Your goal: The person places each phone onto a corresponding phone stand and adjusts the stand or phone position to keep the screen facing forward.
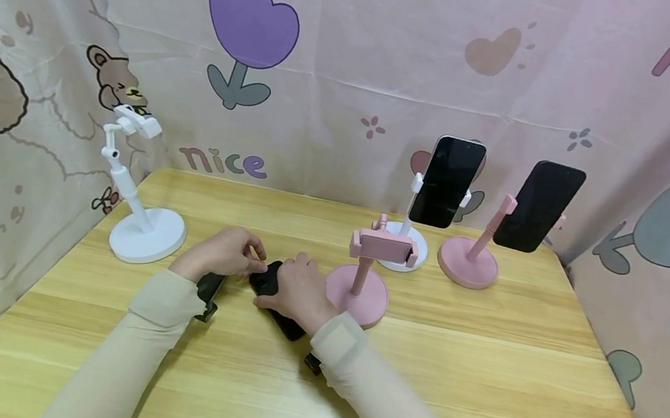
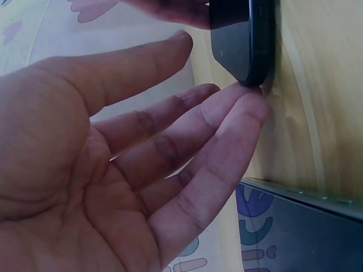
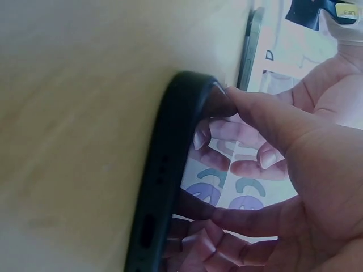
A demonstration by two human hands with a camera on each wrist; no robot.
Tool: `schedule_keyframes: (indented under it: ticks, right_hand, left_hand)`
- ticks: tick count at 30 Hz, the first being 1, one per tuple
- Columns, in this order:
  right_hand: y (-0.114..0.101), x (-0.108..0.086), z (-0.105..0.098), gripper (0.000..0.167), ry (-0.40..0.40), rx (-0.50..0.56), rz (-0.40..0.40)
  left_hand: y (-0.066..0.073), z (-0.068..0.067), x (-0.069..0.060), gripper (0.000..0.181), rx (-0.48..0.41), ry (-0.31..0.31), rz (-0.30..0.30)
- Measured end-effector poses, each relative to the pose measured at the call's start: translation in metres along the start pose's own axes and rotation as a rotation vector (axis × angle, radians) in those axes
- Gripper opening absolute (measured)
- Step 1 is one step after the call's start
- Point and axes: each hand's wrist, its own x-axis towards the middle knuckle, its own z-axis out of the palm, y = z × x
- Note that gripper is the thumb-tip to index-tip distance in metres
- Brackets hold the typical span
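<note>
A black phone point(image 1: 288, 324) lies slantwise on the table between the hands, its glass facing up. My right hand point(image 1: 303, 293) grips it from above, thumb at the near side and fingers toward the far side. The right wrist view shows the thumb of the right hand point(image 3: 323, 153) at the edge of the phone point(image 3: 164, 164). My left hand point(image 1: 228, 251) touches the phone's upper left end; in the left wrist view the left hand point(image 2: 142, 153) has long fingers extended to the phone's end point(image 2: 258, 51), thumb held apart.
A second phone point(image 1: 210, 286) lies under my left wrist. A white stand point(image 1: 147, 235) is at the left. A pink stand point(image 1: 385, 247) with an unfilled holder is just right of my right hand. Behind it, a white stand and a pink stand hold phones point(image 1: 448, 181) point(image 1: 540, 206).
</note>
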Motion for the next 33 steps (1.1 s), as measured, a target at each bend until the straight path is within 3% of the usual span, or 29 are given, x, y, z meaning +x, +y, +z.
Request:
schedule_keyframes:
  ticks: [14,22,33]
  right_hand:
    - [0.008,-0.007,-0.001,0.077,0.028,0.051,0.001]
    - [0.010,-0.011,-0.003,0.080,0.029,0.078,0.008]
    - [0.015,-0.023,-0.013,0.079,0.113,0.090,-0.011]
  left_hand:
    - [0.000,-0.002,0.000,0.027,-0.032,-0.015,0.020]
    - [0.003,-0.006,-0.001,0.038,-0.056,-0.033,-0.001]
    - [0.004,-0.006,-0.001,0.037,-0.060,-0.014,0.010]
